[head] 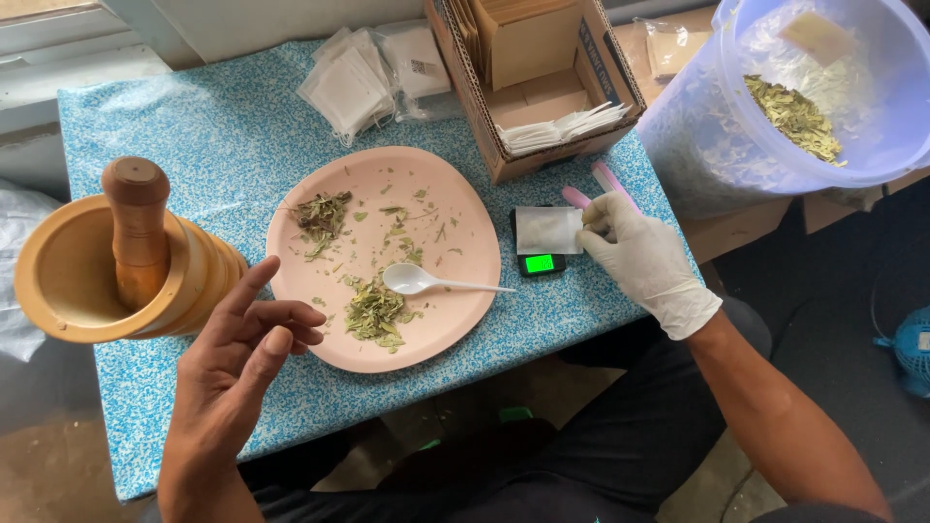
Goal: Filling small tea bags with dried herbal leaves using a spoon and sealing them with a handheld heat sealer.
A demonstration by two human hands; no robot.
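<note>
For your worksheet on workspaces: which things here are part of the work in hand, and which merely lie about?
In use:
right hand
white sachet
small scale
pink plate
dried leaves
white spoon

Lying about:
mortar and pestle
cardboard box
plastic tub
spare sachets

From here I see a small bench (pixel 194 126) covered in blue speckled cloth, lit by soft, even daylight. Behind it runs a pale wall (pixel 262 19) with a light window sill (pixel 68 48) at the upper left. Below the bench edge lies a worn brownish floor (pixel 58 465). At the far right, low down, I make out part of a blue fan (pixel 913 349)
</note>
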